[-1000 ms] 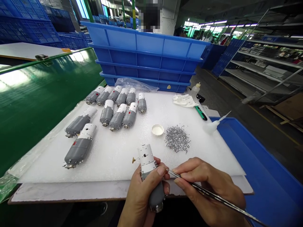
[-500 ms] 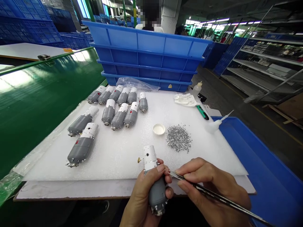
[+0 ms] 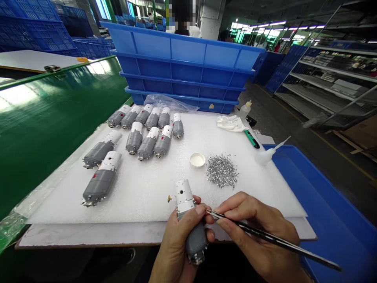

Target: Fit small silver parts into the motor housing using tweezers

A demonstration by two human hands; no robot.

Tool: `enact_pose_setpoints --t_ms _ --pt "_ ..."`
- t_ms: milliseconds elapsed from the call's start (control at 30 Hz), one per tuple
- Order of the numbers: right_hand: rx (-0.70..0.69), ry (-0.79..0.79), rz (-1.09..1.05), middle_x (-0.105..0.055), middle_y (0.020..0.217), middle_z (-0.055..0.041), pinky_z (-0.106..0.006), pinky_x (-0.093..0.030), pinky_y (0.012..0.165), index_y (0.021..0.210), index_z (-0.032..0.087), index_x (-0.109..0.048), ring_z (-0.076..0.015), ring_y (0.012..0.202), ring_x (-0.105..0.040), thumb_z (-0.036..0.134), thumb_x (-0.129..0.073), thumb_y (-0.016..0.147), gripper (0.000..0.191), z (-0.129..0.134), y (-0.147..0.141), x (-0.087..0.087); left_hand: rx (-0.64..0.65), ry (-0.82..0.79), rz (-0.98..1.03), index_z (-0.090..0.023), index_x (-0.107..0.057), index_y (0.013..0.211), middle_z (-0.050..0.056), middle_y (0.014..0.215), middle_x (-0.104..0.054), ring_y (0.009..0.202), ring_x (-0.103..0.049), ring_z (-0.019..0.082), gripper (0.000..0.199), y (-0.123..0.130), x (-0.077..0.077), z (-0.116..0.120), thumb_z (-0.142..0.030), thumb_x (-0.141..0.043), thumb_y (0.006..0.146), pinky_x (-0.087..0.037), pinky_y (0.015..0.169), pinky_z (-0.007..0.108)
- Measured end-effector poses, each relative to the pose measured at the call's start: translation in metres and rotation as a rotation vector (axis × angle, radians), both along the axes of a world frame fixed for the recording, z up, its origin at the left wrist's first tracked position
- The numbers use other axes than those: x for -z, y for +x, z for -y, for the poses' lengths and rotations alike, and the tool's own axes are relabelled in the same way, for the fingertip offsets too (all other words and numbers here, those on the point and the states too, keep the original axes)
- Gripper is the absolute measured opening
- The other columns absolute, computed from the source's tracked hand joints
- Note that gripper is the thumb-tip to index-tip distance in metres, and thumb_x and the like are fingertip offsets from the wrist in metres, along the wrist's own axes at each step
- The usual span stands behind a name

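While the hands work, left hand (image 3: pixel 179 241): wrapped firmly around a grey-and-white cylindrical unit (image 3: pixel 185 200), which is tilted just above the near edge of the white foam sheet (image 3: pixel 141 212).
Right hand (image 3: pixel 253 224): narrow pinch on steel tweezers (image 3: pixel 265 235), their tips beside the unit.
Progress: the laid-out units look alike; how many are finished, I cannot tell.
Count: eleven more units (image 3: pixel 101 182) on the foam, one white lid (image 3: pixel 197 159), one pile of silver granules (image 3: pixel 221 171), four blue crates (image 3: pixel 176 51).

Stacked crates (image 3: pixel 179 51) — blue; foam sheet (image 3: pixel 250 196) — white; held cylinder (image 3: pixel 184 195) — grey, white.
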State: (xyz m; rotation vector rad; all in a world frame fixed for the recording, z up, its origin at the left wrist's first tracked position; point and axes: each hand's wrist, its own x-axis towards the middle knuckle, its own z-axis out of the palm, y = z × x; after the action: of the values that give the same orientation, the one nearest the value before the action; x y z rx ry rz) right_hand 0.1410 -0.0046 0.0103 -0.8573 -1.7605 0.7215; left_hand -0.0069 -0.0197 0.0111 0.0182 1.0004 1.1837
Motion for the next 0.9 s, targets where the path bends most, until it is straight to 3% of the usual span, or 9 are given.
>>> enact_pose_setpoints --t_ms 200,400,700,900 --pt "-0.025 0.032 -0.014 -0.072 0.089 -0.0024 -0.017 -0.063 0.066 0.094 0.019 -0.061 -0.0122 0.079 -0.075 0.0 -0.065 0.087 0.02 0.0 0.0 -0.002 -0.023 -0.032 -0.022 -0.014 -0.071 0.09 0.001 0.066 -0.072 0.052 -0.064 0.011 0.022 0.0 -0.001 0.002 -0.017 -0.083 0.072 -0.055 0.055 0.019" --pt "-0.029 0.163 0.067 -0.073 0.071 0.0001 -0.013 -0.06 0.073 0.092 0.016 -0.062 -0.0113 0.082 -0.074 -0.006 -0.063 0.083 0.025 0.0 -0.004 -0.009 -0.022 0.02 -0.091 -0.018 -0.071 0.086 0.0 0.067 -0.073 0.052 -0.064 0.011 0.016 0.002 -0.005 0.005 -0.018 -0.082 0.073 -0.055 0.055 0.017" --pt "-0.039 0.175 0.109 -0.074 0.076 -0.0022 -0.013 -0.059 0.077 0.091 0.016 -0.063 -0.0106 0.082 -0.073 -0.005 -0.063 0.083 0.022 0.0 -0.001 -0.01 0.027 0.128 -0.146 -0.022 -0.068 0.091 -0.003 0.07 -0.072 0.055 -0.063 0.01 0.018 0.002 -0.004 0.005 -0.023 -0.08 0.078 -0.054 0.057 0.017" --pt "0.022 0.13 0.122 -0.074 0.084 -0.0016 -0.014 -0.057 0.076 0.09 0.018 -0.063 -0.0094 0.084 -0.072 -0.001 -0.066 0.086 0.019 -0.004 -0.002 -0.004 0.002 0.101 -0.051 -0.016 -0.069 0.083 -0.001 0.069 -0.07 0.057 -0.063 0.009 0.015 0.007 -0.002 -0.003 -0.022 -0.082 0.077 -0.056 0.057 0.016"
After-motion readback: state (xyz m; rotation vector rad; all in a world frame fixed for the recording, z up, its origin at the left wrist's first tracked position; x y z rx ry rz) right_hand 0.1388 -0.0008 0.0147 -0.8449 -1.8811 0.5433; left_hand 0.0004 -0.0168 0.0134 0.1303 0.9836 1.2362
